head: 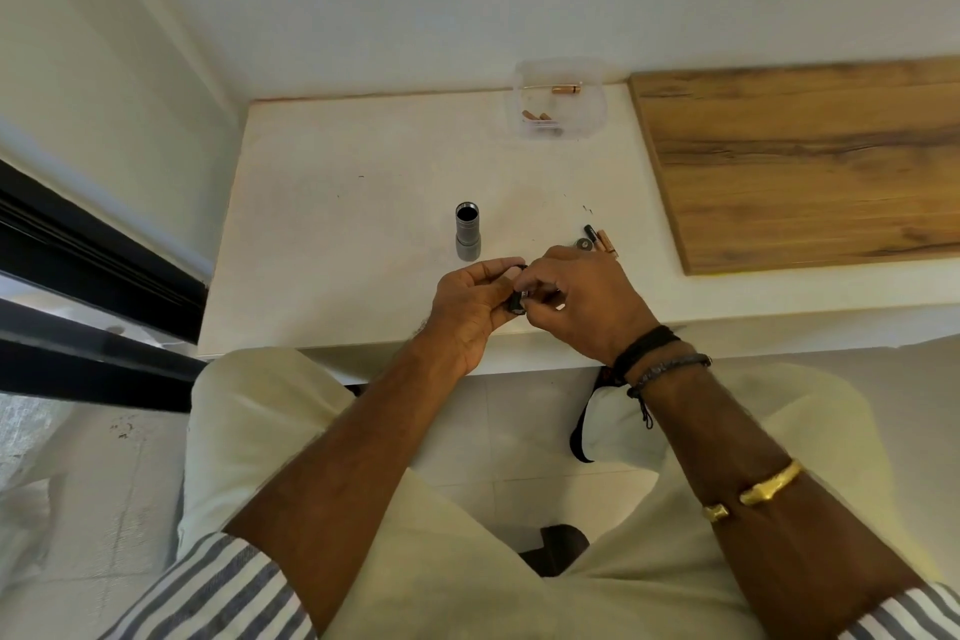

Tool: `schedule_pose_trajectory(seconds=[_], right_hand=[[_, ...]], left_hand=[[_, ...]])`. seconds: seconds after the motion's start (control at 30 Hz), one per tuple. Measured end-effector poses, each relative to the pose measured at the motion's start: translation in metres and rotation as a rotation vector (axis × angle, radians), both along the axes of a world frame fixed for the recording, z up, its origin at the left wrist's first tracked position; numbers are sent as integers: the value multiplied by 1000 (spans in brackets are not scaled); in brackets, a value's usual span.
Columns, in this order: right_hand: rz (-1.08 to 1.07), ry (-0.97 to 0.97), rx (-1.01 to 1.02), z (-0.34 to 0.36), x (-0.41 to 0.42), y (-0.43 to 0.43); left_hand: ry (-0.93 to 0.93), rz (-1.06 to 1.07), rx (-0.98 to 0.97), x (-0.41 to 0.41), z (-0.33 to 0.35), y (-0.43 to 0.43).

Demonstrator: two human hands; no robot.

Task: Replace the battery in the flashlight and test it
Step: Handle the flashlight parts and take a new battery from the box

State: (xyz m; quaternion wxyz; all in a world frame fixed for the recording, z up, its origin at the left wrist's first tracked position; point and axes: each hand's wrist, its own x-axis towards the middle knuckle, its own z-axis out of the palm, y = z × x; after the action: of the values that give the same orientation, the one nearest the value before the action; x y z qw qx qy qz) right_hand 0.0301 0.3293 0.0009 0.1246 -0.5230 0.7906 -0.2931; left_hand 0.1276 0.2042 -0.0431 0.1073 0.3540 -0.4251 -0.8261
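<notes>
**A:** Where are the hands, and what are they doing?

**B:** Both meet at the centre of the frame, over the near edge of a white table [337, 224]; the left hand [470, 307] curls its fingers round a small black part [516, 303], and the right hand [576, 296] pinches the same part from the other side; most of it is hidden, so I cannot tell what it is

**A:** And the flashlight?

**B:** The grey flashlight body [467, 231] stands upright on the table just above the left hand, apart from it, its open dark end facing up; to the right, just above the right hand, lie a few loose batteries [600, 239] side by side, with a small round cap [584, 244] touching them

**A:** Anything else on the table?

**B:** A clear box [592, 120] sits at the far edge, upper centre, with spare batteries [537, 117] inside; a wooden board [805, 161] fills the upper right
</notes>
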Motion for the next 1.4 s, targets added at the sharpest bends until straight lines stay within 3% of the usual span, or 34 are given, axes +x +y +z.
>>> schedule_pose_trajectory(seconds=[0.53, 1.0, 1.13, 1.27, 1.4], right_hand=[[145, 84, -37, 0, -1, 3], [52, 105, -125, -9, -9, 2], [-85, -93, -147, -12, -10, 4], [-425, -552, -144, -18, -7, 2], [-554, -915, -108, -20, -2, -1]], left_hand=[[-70, -18, -31, -2, 0, -2], [-53, -36, -53, -4, 1, 6], [-17, -6, 5, -3, 0, 3], [44, 11, 20, -3, -2, 3], [54, 5, -62, -3, -7, 7]])
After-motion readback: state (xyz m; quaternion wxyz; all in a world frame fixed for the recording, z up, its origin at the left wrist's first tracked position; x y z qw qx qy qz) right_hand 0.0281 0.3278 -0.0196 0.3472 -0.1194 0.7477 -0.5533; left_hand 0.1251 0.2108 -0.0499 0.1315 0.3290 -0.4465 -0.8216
